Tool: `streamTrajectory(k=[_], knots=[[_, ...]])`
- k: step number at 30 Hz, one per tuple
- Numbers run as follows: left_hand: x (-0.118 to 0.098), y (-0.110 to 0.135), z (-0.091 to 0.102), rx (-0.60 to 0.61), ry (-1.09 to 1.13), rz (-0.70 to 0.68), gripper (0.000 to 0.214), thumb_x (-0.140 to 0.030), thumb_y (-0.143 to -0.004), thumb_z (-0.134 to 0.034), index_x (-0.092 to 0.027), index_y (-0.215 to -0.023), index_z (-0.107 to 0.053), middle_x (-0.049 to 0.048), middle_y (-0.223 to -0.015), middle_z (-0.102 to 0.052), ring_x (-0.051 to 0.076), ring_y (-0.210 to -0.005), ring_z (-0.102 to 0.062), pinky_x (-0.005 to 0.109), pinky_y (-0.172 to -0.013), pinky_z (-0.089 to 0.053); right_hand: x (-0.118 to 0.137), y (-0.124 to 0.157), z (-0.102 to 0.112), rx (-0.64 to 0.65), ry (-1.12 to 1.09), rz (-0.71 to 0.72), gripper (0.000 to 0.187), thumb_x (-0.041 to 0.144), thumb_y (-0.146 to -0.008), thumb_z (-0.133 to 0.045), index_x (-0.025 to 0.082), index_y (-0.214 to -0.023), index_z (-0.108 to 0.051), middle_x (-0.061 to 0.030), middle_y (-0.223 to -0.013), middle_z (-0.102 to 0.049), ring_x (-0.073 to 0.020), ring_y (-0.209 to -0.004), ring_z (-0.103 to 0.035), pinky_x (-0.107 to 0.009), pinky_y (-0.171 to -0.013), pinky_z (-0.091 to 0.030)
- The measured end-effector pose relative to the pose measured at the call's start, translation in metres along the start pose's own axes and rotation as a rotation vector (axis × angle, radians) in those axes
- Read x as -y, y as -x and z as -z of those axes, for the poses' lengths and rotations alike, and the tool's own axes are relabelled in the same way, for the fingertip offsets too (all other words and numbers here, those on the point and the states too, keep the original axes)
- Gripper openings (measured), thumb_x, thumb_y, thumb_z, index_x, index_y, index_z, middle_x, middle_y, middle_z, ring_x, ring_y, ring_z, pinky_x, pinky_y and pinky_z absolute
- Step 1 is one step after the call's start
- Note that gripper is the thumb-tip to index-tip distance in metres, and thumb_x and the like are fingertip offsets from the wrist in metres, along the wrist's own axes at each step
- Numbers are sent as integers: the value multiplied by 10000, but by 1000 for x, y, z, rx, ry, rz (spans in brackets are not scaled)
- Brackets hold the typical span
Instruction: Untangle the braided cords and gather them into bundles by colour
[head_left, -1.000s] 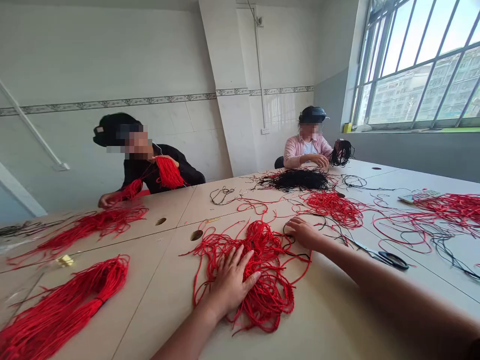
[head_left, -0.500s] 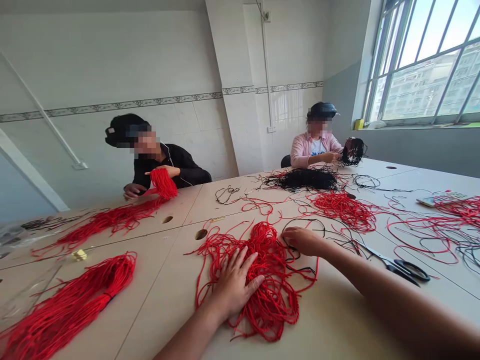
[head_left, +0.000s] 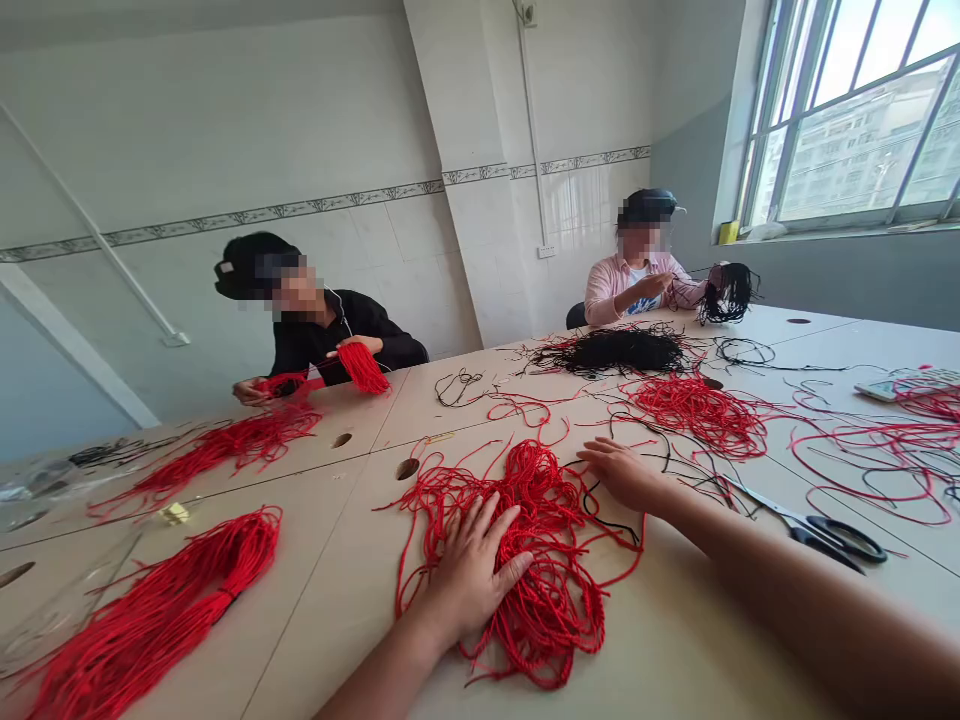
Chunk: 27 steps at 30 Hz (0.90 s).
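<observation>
My left hand (head_left: 472, 568) lies flat and spread on a tangled heap of red cord (head_left: 536, 520) on the beige table (head_left: 675, 660). Just right of that heap my right hand (head_left: 624, 471) rests palm down with its fingers stretched out, over thin black cord (head_left: 611, 520) at the heap's edge. Neither hand grips anything that I can see.
Black-handled scissors (head_left: 829, 530) lie right of my right arm. A bundled red cord hank (head_left: 161, 610) lies at front left. More red cord (head_left: 697, 410) and a black cord pile (head_left: 615, 350) lie farther back. Two people sit across the table handling cords.
My right hand has shifted a little away from the black cord loop and now lies flatter. The left hand stays on the red heap. The view has tilted slightly.
</observation>
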<state>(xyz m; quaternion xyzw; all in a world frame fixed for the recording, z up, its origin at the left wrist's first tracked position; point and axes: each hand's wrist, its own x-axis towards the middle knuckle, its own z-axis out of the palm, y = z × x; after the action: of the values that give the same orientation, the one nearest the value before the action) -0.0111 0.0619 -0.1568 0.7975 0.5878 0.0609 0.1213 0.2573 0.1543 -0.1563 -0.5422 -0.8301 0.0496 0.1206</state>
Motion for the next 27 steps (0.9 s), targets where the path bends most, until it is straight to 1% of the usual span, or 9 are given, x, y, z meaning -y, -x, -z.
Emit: streamTrajectory(k=[1, 3, 7, 9, 11, 13, 18, 22, 27], knots=[[0, 0, 0, -2, 1, -4, 680, -629, -925, -367, -249, -1489, -386, 122, -1617, -225, 333, -1488, -149, 577, -1177, -180, 1, -1, -2, 14, -17, 16, 291, 326, -965, -557, 187, -1218, -591, -98, -1280, -576, -216, -1092, -597, -435, -932, -515], [0, 0, 1, -7, 4, -11, 671, -624, -923, -383, -256, -1485, -394, 121, -1611, -244, 334, -1486, -160, 580, -1177, -175, -1, -2, -4, 33, -37, -5, 281, 330, -965, -557, 181, -1201, -598, -95, -1253, -590, -208, -1067, -606, -423, -914, -524], [-1, 0, 2, -9, 11, -13, 670, -621, -922, -392, -250, -1479, -406, 129, -1606, -260, 336, -1484, -165, 573, -1180, -171, -13, -3, 4, 35, -46, -149, 296, 337, -960, -566, 167, -1201, -592, -92, -1209, -606, -202, -1021, -622, -411, -877, -539], [-2, 0, 2, -8, 13, -14, 669, -618, -923, -394, -246, -1479, -406, 131, -1604, -264, 335, -1485, -164, 570, -1180, -175, -12, -2, 9, 16, -59, -184, 298, 337, -960, -566, 168, -1205, -591, -95, -1221, -600, -206, -1033, -618, -415, -885, -535], [-3, 0, 3, -7, 13, -14, 669, -618, -923, -392, -245, -1479, -407, 132, -1604, -263, 336, -1484, -165, 571, -1179, -178, -2, 1, 12, -3, -91, -181, 292, 335, -963, -560, 177, -1206, -593, -98, -1250, -588, -211, -1064, -606, -424, -909, -524], [-4, -1, 3, -10, 10, -15, 669, -617, -923, -393, -243, -1477, -410, 134, -1606, -259, 339, -1484, -165, 574, -1178, -176, 14, 2, 12, 8, -140, -166, 285, 337, -965, -556, 180, -1199, -597, -97, -1252, -588, -210, -1070, -603, -426, -916, -520], [-4, 1, 4, -19, 6, -22, 660, -609, -925, -399, -238, -1470, -421, 135, -1604, -263, 339, -1483, -170, 572, -1180, -162, 50, -8, 8, 161, -265, -224, 285, 360, -964, -556, 163, -1164, -610, -80, -1167, -624, -195, -981, -631, -388, -850, -547], [-5, 2, 3, -20, 11, -5, 662, -609, -923, -401, -242, -1473, -416, 133, -1603, -265, 345, -1481, -168, 581, -1175, -174, 63, -25, 7, 229, -373, -262, 299, 357, -957, -567, 160, -1179, -604, -83, -1186, -615, -207, -1003, -626, -400, -861, -544], [-6, 2, 4, -22, 28, 10, 685, -619, -918, -398, -223, -1476, -413, 138, -1605, -256, 349, -1481, -166, 572, -1179, -175, 71, -30, 14, 231, -584, -214, 322, 347, -944, -590, 147, -1197, -593, -82, -1193, -610, -221, -1019, -624, -413, -860, -544]])
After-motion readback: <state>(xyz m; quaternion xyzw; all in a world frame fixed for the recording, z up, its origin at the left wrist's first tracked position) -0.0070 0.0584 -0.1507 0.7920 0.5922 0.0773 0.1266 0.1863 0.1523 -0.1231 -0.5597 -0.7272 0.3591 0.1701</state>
